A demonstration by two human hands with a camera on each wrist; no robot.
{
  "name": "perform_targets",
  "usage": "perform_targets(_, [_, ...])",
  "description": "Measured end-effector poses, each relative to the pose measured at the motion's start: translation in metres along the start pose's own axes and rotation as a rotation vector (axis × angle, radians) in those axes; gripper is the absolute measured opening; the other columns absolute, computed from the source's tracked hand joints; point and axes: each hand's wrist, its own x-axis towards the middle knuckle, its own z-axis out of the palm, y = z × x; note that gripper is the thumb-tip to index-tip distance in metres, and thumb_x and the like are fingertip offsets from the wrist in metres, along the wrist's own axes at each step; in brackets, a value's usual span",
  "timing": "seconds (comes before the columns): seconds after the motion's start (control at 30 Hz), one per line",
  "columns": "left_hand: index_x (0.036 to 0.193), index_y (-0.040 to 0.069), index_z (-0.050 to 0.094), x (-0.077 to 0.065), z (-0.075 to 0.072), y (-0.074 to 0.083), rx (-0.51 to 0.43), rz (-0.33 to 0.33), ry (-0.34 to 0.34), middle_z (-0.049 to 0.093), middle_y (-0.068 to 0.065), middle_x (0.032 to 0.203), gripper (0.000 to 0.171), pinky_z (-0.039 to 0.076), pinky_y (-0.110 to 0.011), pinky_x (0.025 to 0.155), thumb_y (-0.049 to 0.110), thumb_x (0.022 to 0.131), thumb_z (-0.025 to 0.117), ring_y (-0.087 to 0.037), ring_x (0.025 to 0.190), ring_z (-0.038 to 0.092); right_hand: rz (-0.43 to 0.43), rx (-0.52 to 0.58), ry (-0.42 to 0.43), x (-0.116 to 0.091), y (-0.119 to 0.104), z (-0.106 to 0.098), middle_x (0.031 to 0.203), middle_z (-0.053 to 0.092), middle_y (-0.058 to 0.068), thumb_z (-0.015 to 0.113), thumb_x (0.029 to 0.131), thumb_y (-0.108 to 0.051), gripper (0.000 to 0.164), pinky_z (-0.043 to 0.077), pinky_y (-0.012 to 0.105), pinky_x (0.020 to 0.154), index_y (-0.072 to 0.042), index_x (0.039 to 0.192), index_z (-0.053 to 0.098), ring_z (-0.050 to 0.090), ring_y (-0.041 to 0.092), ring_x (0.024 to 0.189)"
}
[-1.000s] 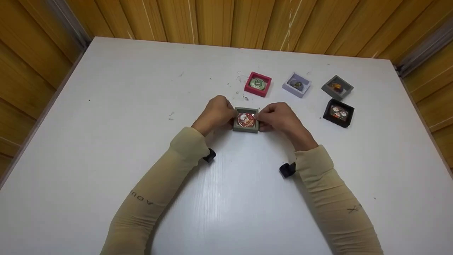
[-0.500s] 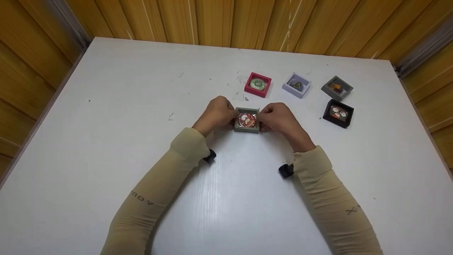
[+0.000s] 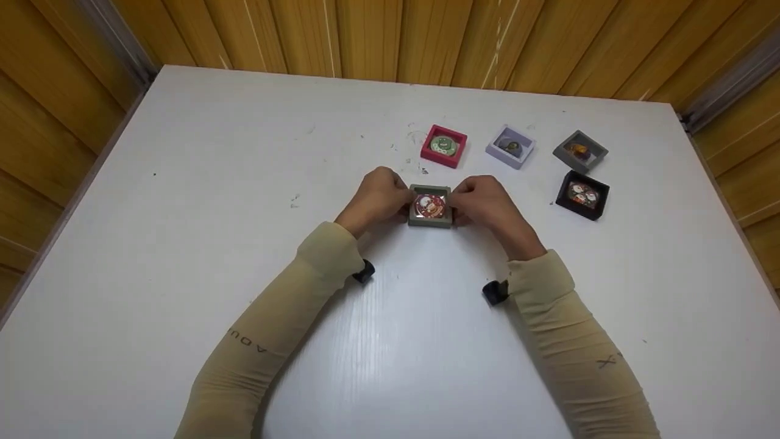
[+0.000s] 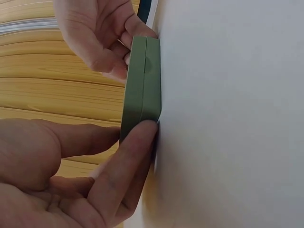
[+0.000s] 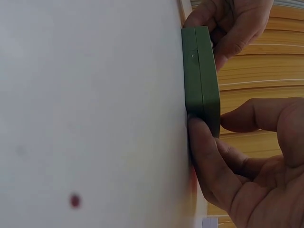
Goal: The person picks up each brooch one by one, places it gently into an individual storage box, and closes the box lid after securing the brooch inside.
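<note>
In the head view, a grey-green square display case (image 3: 430, 224) lies on the white table, showing a round red picture badge (image 3: 430, 206) behind its clear window. My left hand (image 3: 379, 195) pinches the case's left side between thumb and fingers. The opposite side is pinched by my right hand (image 3: 485, 201). Seen edge-on in the left wrist view, the green case (image 4: 142, 78) has a thin seam along its side and a small notch; its two halves meet there. The right wrist view shows that same closed seam, with fingers low against the case and the thumb on its upper edge.
Beyond my hands lie a red case (image 3: 440, 161) with a green badge and a lilac case (image 3: 504, 158). Farther right are a dark grey case (image 3: 569, 160) and a black case (image 3: 577, 211), close together. A wood-panelled wall (image 3: 365, 36) stands behind the table.
The green case has slid slightly to the right, with both hands still pinching its sides. The other cases have stayed where they were.
</note>
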Motion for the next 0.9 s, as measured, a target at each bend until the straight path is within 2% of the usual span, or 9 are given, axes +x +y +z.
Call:
perform_targets(0.43, [0.108, -0.005, 0.072, 0.003, 0.008, 0.003, -0.061, 0.013, -0.008, 0.074, -0.015, 0.101, 0.015, 0.061, -0.027, 0.072, 0.009, 0.105, 0.067, -0.021, 0.086, 0.074, 0.027, -0.003, -0.006, 0.003, 0.001, -0.011, 0.11, 0.067, 0.016, 0.064, 0.1, -0.019, 0.029, 0.058, 0.027, 0.078, 0.004, 0.118, 0.067, 0.069, 0.018, 0.087])
perform_targets(0.67, [0.11, -0.003, 0.075, 0.009, 0.018, 0.01, -0.029, 0.037, 0.004, 0.074, -0.012, 0.102, 0.016, 0.059, -0.026, 0.073, 0.01, 0.104, 0.069, -0.018, 0.084, 0.071, 0.033, -0.008, 0.017, 0.006, 0.007, -0.022, 0.11, 0.068, 0.015, 0.065, 0.099, -0.019, 0.031, 0.057, 0.026, 0.077, 0.005, 0.119, 0.068, 0.067, 0.017, 0.088])
perform_targets(0.9, [0.105, -0.002, 0.076, 0.013, 0.028, 0.017, 0.005, 0.088, 0.025, 0.073, -0.009, 0.098, 0.014, 0.054, -0.025, 0.067, 0.01, 0.101, 0.072, -0.015, 0.078, 0.064, 0.037, -0.026, 0.027, 0.007, 0.013, -0.034, 0.112, 0.07, 0.016, 0.065, 0.099, -0.021, 0.035, 0.055, 0.027, 0.08, 0.005, 0.123, 0.069, 0.068, 0.016, 0.089])
